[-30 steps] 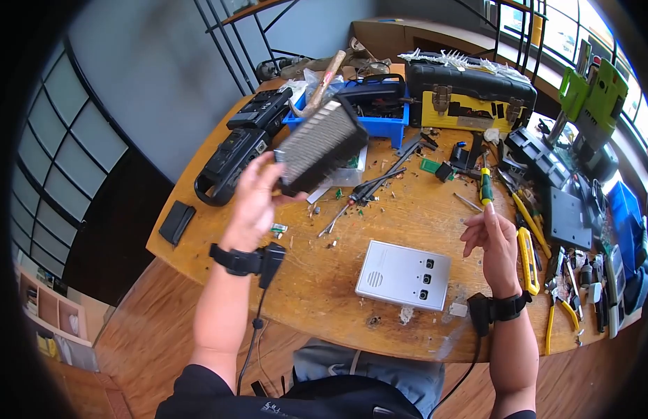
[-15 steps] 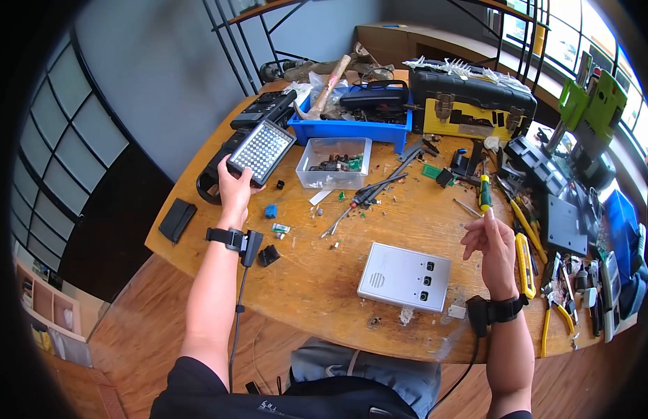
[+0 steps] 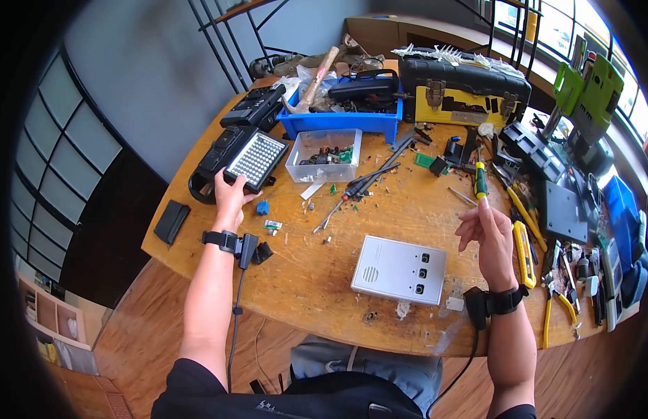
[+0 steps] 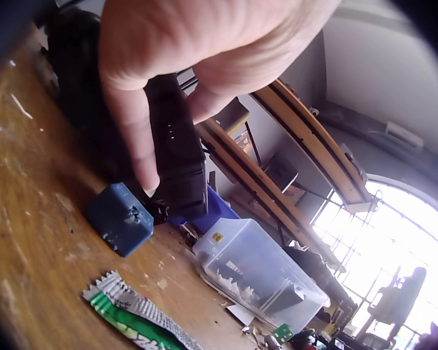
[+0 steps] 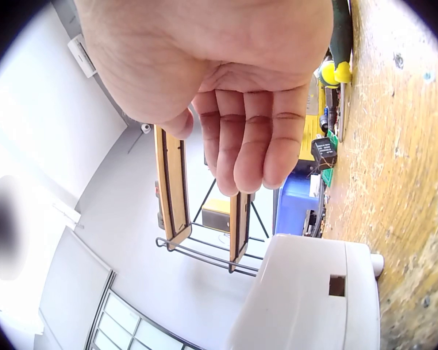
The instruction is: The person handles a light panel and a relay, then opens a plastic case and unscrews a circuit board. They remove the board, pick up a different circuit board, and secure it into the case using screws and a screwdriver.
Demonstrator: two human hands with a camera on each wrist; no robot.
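Observation:
My left hand (image 3: 231,199) grips the near corner of a black panel with a grid of small lights (image 3: 257,160), at the left of the wooden table against a black device (image 3: 222,155). In the left wrist view, fingers and thumb straddle the panel's black casing (image 4: 177,146), above a blue block (image 4: 120,219). My right hand (image 3: 490,241) hangs loosely curled and holds nothing, just below a green and yellow screwdriver (image 3: 481,180). A white box with three black buttons (image 3: 399,270) lies between the hands, its corner showing in the right wrist view.
Beyond the panel stand a clear bin of parts (image 3: 324,167) and a blue crate (image 3: 338,124) with a hammer on it. A black and yellow toolbox (image 3: 463,91) is at the back. Cutters, pliers and a yellow knife (image 3: 523,255) lie at the right.
The left hand has brought the panel down and left, from over the clear bin to beside the black device, and its lit-grid face now shows. The right hand has barely moved.

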